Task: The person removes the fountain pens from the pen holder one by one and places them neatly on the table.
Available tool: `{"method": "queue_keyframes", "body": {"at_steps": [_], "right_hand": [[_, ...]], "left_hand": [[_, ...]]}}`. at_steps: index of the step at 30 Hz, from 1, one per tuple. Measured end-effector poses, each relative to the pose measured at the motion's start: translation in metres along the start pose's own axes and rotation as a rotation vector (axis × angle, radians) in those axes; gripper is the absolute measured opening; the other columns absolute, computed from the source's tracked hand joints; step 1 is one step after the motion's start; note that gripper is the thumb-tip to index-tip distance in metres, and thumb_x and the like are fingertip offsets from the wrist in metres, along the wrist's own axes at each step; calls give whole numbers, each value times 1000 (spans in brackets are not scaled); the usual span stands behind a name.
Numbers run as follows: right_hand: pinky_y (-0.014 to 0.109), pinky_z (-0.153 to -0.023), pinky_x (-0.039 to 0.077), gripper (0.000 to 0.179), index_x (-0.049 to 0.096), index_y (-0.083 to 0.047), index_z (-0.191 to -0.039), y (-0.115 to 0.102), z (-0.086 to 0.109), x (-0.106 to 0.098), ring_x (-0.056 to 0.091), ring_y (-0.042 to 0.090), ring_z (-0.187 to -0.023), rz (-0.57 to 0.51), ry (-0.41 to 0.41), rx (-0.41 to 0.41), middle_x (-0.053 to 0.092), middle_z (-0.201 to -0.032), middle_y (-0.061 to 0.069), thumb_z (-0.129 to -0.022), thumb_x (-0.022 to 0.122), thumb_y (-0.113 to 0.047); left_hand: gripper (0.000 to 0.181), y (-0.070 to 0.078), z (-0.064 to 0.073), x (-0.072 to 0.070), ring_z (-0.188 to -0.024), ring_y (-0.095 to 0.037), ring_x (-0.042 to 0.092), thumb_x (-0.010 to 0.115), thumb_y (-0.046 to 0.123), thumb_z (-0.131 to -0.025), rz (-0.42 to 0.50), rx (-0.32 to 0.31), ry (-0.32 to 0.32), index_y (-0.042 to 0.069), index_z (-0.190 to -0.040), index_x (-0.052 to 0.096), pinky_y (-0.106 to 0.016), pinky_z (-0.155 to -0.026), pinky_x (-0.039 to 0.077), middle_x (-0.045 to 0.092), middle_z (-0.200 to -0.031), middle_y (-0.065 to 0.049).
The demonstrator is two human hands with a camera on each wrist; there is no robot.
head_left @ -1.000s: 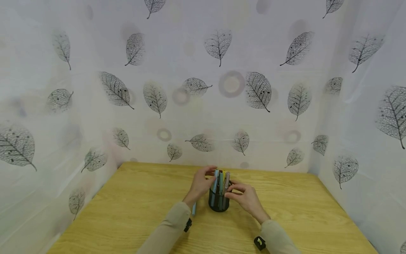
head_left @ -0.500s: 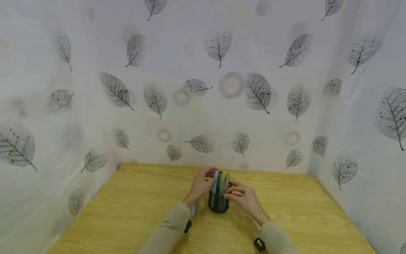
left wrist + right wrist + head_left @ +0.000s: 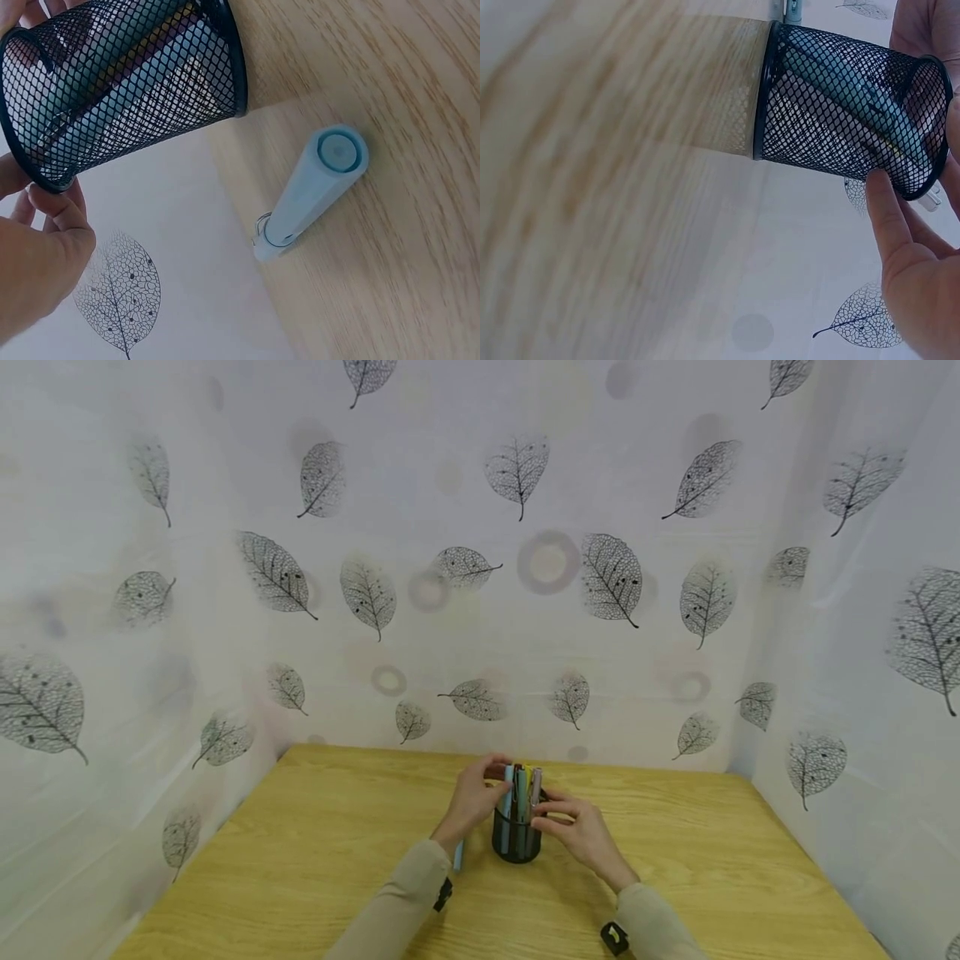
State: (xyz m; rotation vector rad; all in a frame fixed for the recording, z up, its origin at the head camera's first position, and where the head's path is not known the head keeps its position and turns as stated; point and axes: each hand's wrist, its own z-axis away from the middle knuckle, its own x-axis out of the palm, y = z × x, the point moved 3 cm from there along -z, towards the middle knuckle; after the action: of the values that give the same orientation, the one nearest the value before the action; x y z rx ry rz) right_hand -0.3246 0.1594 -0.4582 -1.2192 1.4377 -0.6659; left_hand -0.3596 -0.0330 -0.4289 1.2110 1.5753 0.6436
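A black mesh pen holder stands upright on the wooden table, between both hands. Several pens rise out of it: a light blue pen, a teal pen, a silver-grey pen, plus yellow and dark ones partly hidden. My left hand holds the holder's rim at its left, fingers reaching behind the pens. On the other side my right hand grips near the rim, its thumb against the mesh in the right wrist view. Another light blue pen with a clip lies on the table left of the holder, partly behind the left forearm.
The light wooden table ends at a white, leaf-printed sheet that hangs at the back and on both sides. A dark wrist device sits under the left sleeve, another dark wrist device by the right sleeve.
The tops of the pens have shifted very slightly to the left in the holder. Both hands stay at the rim in nearly the same place.
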Motion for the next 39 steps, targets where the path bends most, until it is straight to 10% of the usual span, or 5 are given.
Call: {"method": "queue_keyframes", "body": {"at_steps": [39], "right_hand": [[31, -89, 56, 12, 77, -7, -95, -5, 0, 0, 48, 41, -132, -20, 14, 32, 53, -141, 23, -84, 76, -13]], "left_hand": [[32, -1, 5, -5, -103, -21, 65, 73, 10, -88, 3, 43, -69, 16, -118, 64, -35, -80, 54, 70, -112, -6]]}}
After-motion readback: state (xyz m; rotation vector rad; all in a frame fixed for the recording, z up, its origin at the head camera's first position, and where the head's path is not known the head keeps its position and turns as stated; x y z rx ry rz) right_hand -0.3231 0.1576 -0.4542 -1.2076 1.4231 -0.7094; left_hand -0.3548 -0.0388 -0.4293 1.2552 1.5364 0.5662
